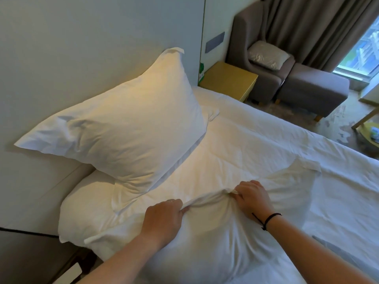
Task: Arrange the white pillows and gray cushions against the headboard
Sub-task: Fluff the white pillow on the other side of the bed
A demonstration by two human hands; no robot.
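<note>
Both hands are closed on the near pillow (pixel 215 228), which lies flat on the bed (pixel 266 144) right under them; the left hand (pixel 164 218) pinches a gathered fold of its cover, and the right hand (pixel 253 198), just beside it, bunches the same edge in curled fingers. The pillow looks light, soft and floppy; held by the cover alone it would likely sag and slide inside the case, so a hold on the two corners or under the stuffed body seems surer. Beyond the hands, a second pillow (pixel 127 124) leans tilted against the headboard (pixel 71 48), resting on a third (pixel 86 203) that lies flat beneath it. Far off past the right hand, a gray cushion (pixel 266 55) sits on an armchair (pixel 256 64), apparently wrapped in plastic; whether other cushions exist cannot be told; the near pillow's lower edge is cut off by the frame.
</note>
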